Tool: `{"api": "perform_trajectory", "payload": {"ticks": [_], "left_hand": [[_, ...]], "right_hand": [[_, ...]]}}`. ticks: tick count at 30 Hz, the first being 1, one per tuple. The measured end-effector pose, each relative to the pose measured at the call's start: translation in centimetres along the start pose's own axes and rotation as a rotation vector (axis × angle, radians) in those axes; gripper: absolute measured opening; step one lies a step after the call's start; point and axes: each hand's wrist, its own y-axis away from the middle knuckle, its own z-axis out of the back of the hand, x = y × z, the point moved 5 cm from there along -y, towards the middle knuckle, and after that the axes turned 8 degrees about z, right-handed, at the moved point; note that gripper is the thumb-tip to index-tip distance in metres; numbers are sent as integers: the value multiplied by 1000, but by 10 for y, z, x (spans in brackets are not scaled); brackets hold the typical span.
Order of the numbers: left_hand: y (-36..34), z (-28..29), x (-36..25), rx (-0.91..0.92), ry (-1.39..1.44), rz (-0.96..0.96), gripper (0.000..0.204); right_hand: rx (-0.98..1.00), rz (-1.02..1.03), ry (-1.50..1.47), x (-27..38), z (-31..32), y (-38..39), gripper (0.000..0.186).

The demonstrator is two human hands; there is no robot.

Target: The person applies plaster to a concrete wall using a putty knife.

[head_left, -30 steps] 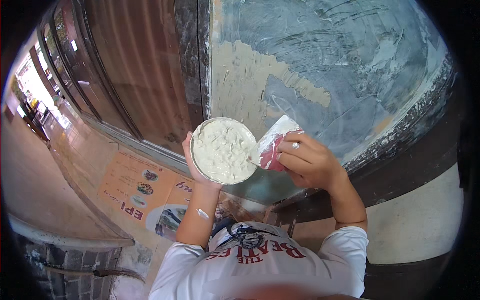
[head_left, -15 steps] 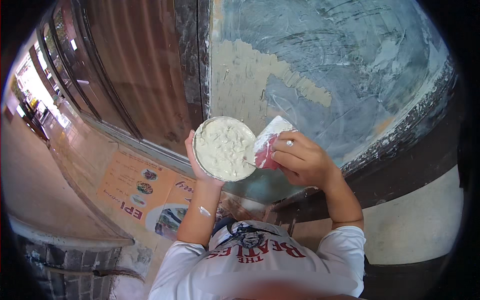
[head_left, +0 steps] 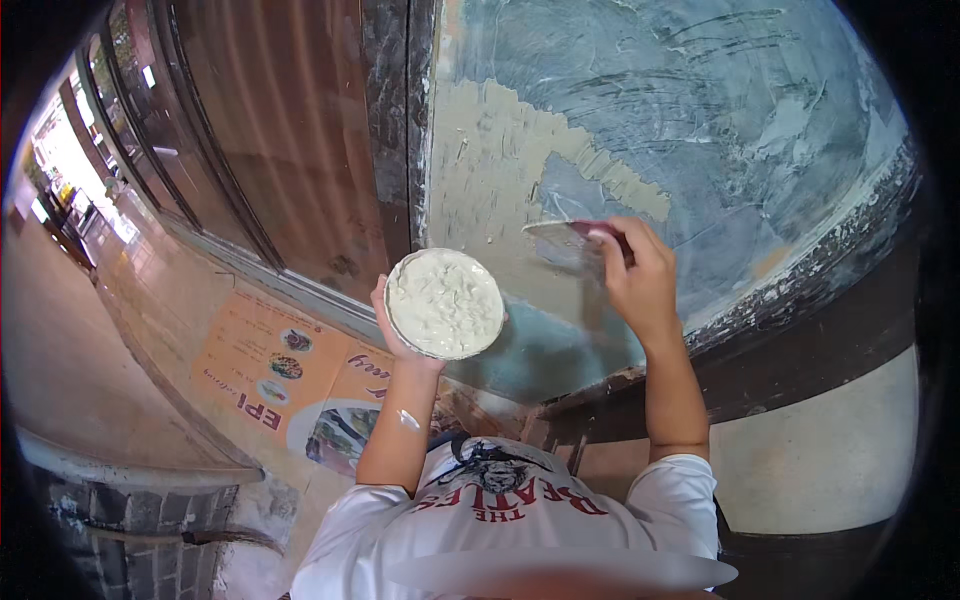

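Observation:
My left hand (head_left: 386, 318) is wrapped round a round tub of putty (head_left: 445, 303), its open top facing up and filled with thick off-white paste. The tub hides most of those fingers. My right hand (head_left: 643, 275) grips a putty knife (head_left: 572, 232) with a dark red handle part, its thin pale blade edge-on and pointing left. That blade is close to the wall (head_left: 720, 120), which is blue-grey; I cannot tell whether it touches. Fresh cream putty (head_left: 490, 140) covers a patch on the wall's left side, with a ragged right edge.
Left of the wall stands a dark door frame (head_left: 392, 120) with brown glass panels (head_left: 280, 130). An orange printed banner (head_left: 240, 350) lies on the floor at the left. A grey brick ledge (head_left: 140, 480) is at the lower left. Dark skirting (head_left: 800, 350) runs along the wall's base.
My right hand has moved up and away from the tub, turning the putty knife from broad side to edge-on by the wall. The tub stays nearly in place in my left hand.

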Motion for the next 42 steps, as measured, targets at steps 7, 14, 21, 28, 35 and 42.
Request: {"api": "perform_trajectory", "payload": {"ticks": [7, 14, 21, 28, 35, 42], "left_hand": [[5, 10, -22, -134, -16, -72, 73], [9, -1, -38, -68, -15, -21, 73], [8, 14, -52, -62, -39, -8, 75], [10, 9, -54, -2, 26, 42, 78], [6, 15, -59, -12, -49, 18, 77], [5, 5, -60, -16, -17, 10, 76]], "right_hand": [[47, -103, 220, -36, -25, -7, 15], [44, -96, 318, -39, -34, -17, 14], [-7, -59, 347, -41, -41, -28, 12], [34, -38, 385, -41, -48, -22, 13], [24, -48, 382, -36, -43, -23, 13], [-64, -44, 319, -34, -39, -40, 11]]}}
